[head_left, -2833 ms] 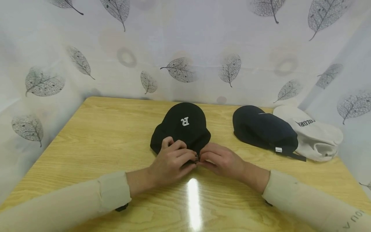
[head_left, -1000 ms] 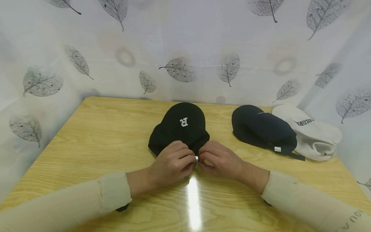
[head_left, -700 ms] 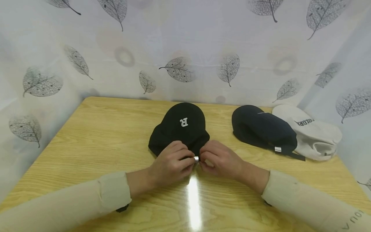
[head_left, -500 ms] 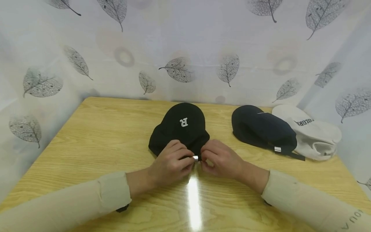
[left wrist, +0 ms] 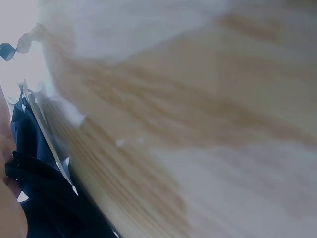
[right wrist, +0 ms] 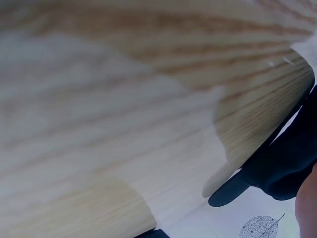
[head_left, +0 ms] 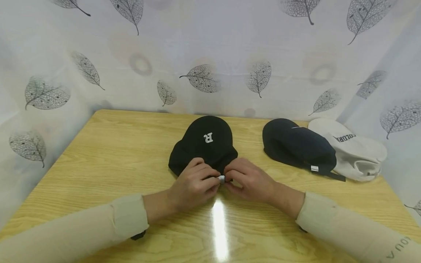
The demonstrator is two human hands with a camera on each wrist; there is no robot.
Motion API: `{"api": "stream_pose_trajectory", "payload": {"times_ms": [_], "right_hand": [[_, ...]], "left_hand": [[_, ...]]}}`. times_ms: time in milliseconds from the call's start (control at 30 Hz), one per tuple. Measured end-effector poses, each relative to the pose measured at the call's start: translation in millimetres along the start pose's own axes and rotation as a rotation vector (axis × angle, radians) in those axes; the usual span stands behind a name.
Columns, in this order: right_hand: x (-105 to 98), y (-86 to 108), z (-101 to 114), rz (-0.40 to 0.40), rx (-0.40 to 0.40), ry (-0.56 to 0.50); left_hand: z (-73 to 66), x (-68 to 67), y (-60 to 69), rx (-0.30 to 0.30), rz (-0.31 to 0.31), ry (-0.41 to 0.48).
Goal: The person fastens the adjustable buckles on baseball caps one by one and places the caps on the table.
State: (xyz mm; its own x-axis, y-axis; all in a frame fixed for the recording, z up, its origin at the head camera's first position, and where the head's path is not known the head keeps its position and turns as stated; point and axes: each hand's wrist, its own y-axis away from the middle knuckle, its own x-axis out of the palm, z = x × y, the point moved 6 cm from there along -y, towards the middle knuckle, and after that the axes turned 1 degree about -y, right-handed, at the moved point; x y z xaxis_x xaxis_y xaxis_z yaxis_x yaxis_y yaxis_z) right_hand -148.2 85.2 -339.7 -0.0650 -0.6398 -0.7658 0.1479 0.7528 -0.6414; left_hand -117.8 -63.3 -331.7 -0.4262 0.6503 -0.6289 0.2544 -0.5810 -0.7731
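A black baseball cap [head_left: 210, 146] with a white letter R lies mid-table, its back strap toward me. At that near edge shows a small silver buckle [head_left: 222, 179] on the strap. The fingers of my left hand [head_left: 195, 180] pinch the strap just left of the buckle. From the other side my right hand [head_left: 248, 179] pinches the strap close to the buckle, fingertips almost meeting the left ones. The strap itself is mostly hidden behind the fingers. Only a sliver of each hand enters the wrist views, beside dark cap fabric [left wrist: 49, 198].
To the right a navy cap [head_left: 296, 146] with a silver buckle and loose strap end overlaps a cream cap [head_left: 355, 149] with dark lettering. All lie on a wood-grain table [head_left: 115, 153]. A leaf-print curtain [head_left: 223, 44] hangs behind it.
Both hands stay at the cap's strap. The left fingers have curled in closer, and the silver buckle has come into view between the hands. Just now the right fingertips shift slightly left toward it.
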Motion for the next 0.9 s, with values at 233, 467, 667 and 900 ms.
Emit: {"api": "stream_pose_trajectory", "payload": {"times_ms": [233, 467, 667, 900], "right_hand": [[1.0, -0.1, 0.2, 0.015, -0.002, 0.002], [1.0, -1.1, 1.9, 0.006, -0.021, 0.009], [0.9, -1.6, 2.7, -0.001, -0.033, 0.009], [1.0, -1.9, 2.5, 0.004, -0.028, 0.015]], "left_hand": [[0.6, 0.1, -0.7, -0.015, 0.001, 0.008], [0.7, 1.1, 0.1, -0.014, 0.003, 0.001], [1.2, 1.8, 1.1, -0.021, 0.008, 0.007], [1.4, 2.1, 1.1, -0.016, 0.008, 0.016]]}}
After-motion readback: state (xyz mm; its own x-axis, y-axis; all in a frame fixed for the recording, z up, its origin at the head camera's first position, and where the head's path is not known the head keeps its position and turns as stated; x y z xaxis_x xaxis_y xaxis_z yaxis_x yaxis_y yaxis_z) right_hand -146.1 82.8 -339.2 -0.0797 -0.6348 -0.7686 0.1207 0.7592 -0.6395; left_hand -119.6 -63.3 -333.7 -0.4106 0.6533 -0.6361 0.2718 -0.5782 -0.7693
